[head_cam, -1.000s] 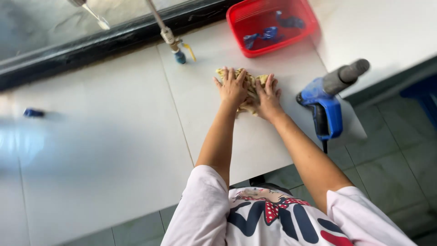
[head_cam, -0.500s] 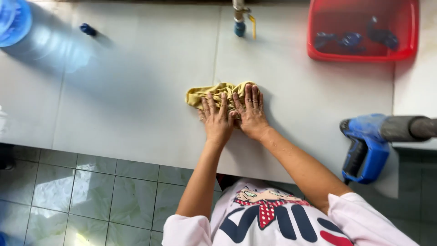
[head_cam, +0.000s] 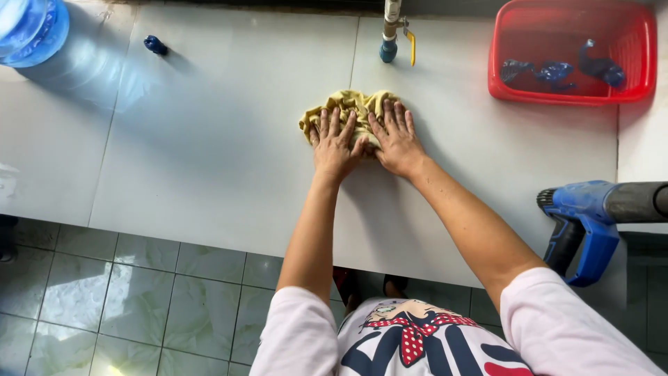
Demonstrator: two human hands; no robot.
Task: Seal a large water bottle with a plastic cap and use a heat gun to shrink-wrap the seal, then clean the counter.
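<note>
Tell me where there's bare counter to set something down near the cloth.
Widest free patch: the white counter left of the yellow cloth, out toward the water jug and small blue cap. A narrower strip lies between the cloth and red basket. Crowded: the right edge by the blue power tool.

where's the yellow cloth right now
In the head view the yellow cloth lies bunched on the white counter near the middle, under the left hand and right hand, just below the tap.
</note>
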